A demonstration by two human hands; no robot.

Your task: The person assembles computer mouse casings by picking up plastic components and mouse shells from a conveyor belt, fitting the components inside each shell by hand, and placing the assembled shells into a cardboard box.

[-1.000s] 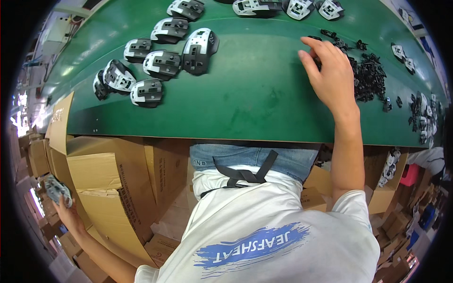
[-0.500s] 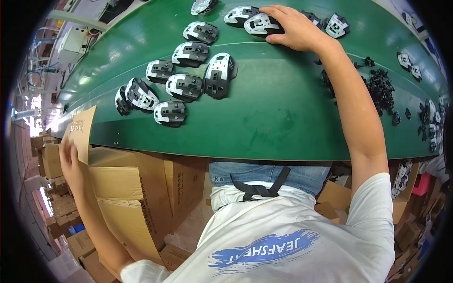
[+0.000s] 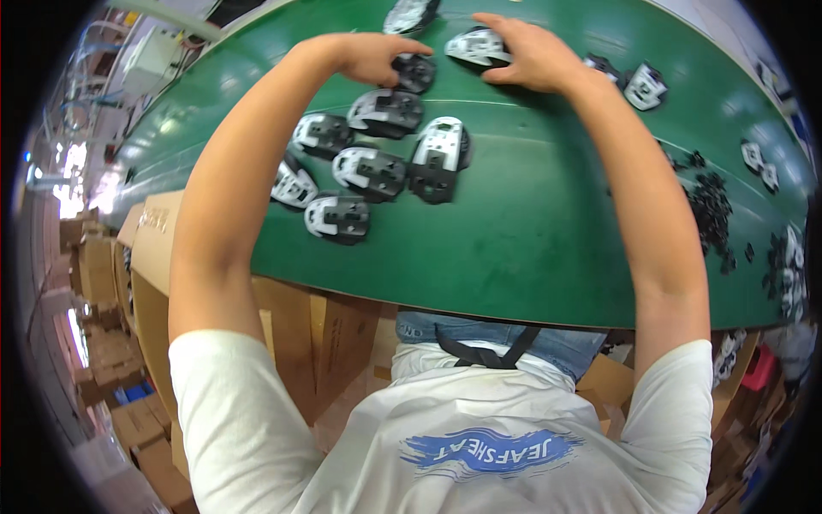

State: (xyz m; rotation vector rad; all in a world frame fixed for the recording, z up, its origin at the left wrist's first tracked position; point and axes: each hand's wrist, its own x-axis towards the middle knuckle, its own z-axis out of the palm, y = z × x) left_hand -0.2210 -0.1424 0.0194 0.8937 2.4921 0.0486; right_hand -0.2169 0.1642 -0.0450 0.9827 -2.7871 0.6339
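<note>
On the green table several black-and-white computer mouse shells lie in a loose cluster, one of them a mouse shell [image 3: 441, 161] set apart on the right side. At the top of this cluster my left hand [image 3: 370, 62] closes its thumb and fingers on a dark mouse shell [image 3: 417, 74]. Farther right, my right hand [image 3: 535, 58] grips another mouse shell [image 3: 476, 46], the thumb at its near side and fingers at its far side. The palm covers part of that shell. Beyond both hands rests a lighter mouse shell [image 3: 411, 14].
Small black parts [image 3: 711, 206] are heaped on the right of the green table [image 3: 531, 231]. A white-topped shell [image 3: 646, 86] lies beyond my right forearm. Below the table's left edge stands an open cardboard box [image 3: 154, 244]; more boxes [image 3: 111, 347] are stacked farther left.
My left hand has left the cardboard box flap, moved up over the table and taken hold of a shell. My right hand stays at its shell. The view has shifted slightly.
</note>
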